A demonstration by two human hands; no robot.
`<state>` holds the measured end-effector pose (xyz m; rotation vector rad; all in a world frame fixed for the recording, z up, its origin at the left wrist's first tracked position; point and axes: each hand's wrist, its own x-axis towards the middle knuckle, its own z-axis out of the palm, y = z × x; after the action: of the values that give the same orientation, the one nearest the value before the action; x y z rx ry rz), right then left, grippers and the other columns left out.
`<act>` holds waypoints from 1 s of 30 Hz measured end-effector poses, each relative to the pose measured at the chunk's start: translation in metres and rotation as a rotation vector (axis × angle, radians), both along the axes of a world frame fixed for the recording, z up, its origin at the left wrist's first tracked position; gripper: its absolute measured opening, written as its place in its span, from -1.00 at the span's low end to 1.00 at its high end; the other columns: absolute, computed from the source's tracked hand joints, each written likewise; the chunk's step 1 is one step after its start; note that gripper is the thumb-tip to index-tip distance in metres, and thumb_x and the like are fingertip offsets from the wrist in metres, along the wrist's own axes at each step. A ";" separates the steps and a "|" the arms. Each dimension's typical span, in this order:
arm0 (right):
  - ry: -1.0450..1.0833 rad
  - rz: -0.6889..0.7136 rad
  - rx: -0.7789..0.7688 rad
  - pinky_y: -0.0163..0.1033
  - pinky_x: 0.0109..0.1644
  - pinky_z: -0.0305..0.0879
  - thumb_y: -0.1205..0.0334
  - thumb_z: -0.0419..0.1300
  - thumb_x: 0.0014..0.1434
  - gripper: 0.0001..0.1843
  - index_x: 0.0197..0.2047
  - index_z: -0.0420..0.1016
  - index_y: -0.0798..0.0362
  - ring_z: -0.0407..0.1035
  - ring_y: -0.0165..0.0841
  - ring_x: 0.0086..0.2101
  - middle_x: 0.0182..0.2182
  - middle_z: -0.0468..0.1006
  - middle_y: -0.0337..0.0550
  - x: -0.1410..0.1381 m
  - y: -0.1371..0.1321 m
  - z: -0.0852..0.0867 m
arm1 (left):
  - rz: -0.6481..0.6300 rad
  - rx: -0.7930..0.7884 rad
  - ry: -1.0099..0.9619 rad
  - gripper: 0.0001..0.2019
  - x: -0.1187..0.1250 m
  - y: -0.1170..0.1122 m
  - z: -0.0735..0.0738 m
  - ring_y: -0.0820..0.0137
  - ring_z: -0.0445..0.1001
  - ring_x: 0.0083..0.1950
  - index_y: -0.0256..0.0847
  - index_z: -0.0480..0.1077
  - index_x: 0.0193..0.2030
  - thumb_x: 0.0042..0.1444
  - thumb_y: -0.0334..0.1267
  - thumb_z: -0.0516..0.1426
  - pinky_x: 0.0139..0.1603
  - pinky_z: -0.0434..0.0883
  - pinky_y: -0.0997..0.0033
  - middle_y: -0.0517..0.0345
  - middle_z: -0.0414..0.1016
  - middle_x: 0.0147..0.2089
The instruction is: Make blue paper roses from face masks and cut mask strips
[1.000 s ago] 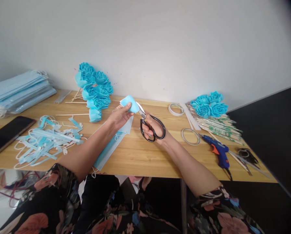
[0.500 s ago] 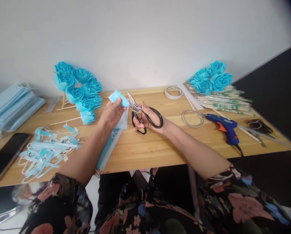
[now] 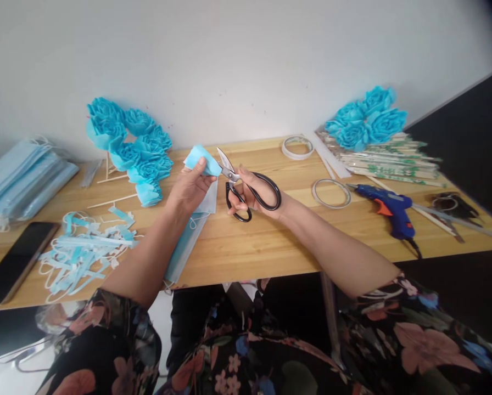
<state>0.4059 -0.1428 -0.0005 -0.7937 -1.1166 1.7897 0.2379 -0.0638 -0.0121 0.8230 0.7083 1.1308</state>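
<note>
The folded piece of blue cloth (image 3: 200, 158) is in the air above the table (image 3: 266, 249), pinched between the thumb and fingers of the left hand (image 3: 190, 189), its free corner sticking out to the right of the grip. The right hand (image 3: 248, 195) is closed around the handles of the scissors (image 3: 230, 175), blades parted at that corner; whether cloth lies between them is hard to tell. The step seems to be trimming, and the next move calls for a steady pinch, fingertips clear. A face mask (image 3: 185, 247) lies below, scraps (image 3: 83, 255) to the left
</note>
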 end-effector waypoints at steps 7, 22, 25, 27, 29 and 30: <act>-0.014 0.020 0.013 -0.19 -0.25 0.58 -0.37 0.16 0.24 -0.40 -0.03 0.39 0.01 0.19 -0.51 -0.66 -0.62 0.41 -0.43 0.001 0.000 -0.002 | 0.038 -0.004 0.008 -0.84 0.001 0.001 -0.001 0.52 0.58 -0.44 -0.20 0.48 -0.37 0.18 -0.28 0.35 -0.39 0.49 0.60 0.27 0.60 -0.44; -0.021 0.015 0.073 -0.21 -0.28 0.57 -0.29 0.21 0.25 -0.40 0.10 0.39 0.01 0.22 -0.51 -0.66 -0.60 0.43 -0.42 0.001 0.002 -0.004 | -0.072 0.032 0.037 -0.82 0.006 -0.007 0.001 0.54 0.53 -0.48 -0.27 0.48 -0.41 0.12 -0.34 0.38 -0.47 0.45 0.57 0.25 0.60 -0.43; -0.023 -0.028 0.104 -0.23 -0.33 0.55 -0.31 0.23 0.22 -0.37 0.13 0.40 0.00 0.18 -0.51 -0.67 -0.61 0.42 -0.42 0.000 0.002 -0.006 | -0.055 -0.007 0.045 -0.85 0.006 -0.007 0.003 0.54 0.53 -0.48 -0.26 0.49 -0.36 0.15 -0.34 0.36 -0.48 0.44 0.58 0.26 0.60 -0.42; -0.021 -0.056 0.131 -0.26 -0.38 0.53 -0.34 0.23 0.20 -0.34 0.14 0.41 -0.01 0.15 -0.52 -0.68 -0.62 0.41 -0.42 -0.001 0.002 -0.008 | -0.040 -0.028 0.032 -0.86 0.006 -0.007 0.003 0.55 0.52 -0.50 -0.25 0.49 -0.34 0.16 -0.33 0.36 -0.49 0.44 0.60 0.27 0.60 -0.43; -0.023 -0.079 0.141 -0.27 -0.43 0.50 -0.36 0.22 0.20 -0.32 0.15 0.42 0.00 0.12 -0.52 -0.69 -0.63 0.38 -0.43 -0.002 0.002 -0.009 | -0.031 -0.037 0.024 -0.85 0.006 -0.006 0.003 0.56 0.51 -0.51 -0.26 0.48 -0.32 0.17 -0.31 0.35 -0.50 0.44 0.61 0.28 0.59 -0.45; -0.027 -0.091 0.140 -0.28 -0.44 0.49 -0.37 0.22 0.19 -0.30 0.15 0.42 0.00 0.11 -0.52 -0.70 -0.64 0.37 -0.43 -0.002 0.002 -0.010 | -0.029 -0.039 0.022 -0.85 0.006 -0.006 0.003 0.57 0.51 -0.52 -0.25 0.48 -0.32 0.17 -0.30 0.36 -0.51 0.44 0.61 0.28 0.59 -0.45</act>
<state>0.4035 -0.1406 -0.0103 -0.7745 -1.1907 1.6118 0.2437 -0.0700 -0.0093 0.8116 0.7327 1.0799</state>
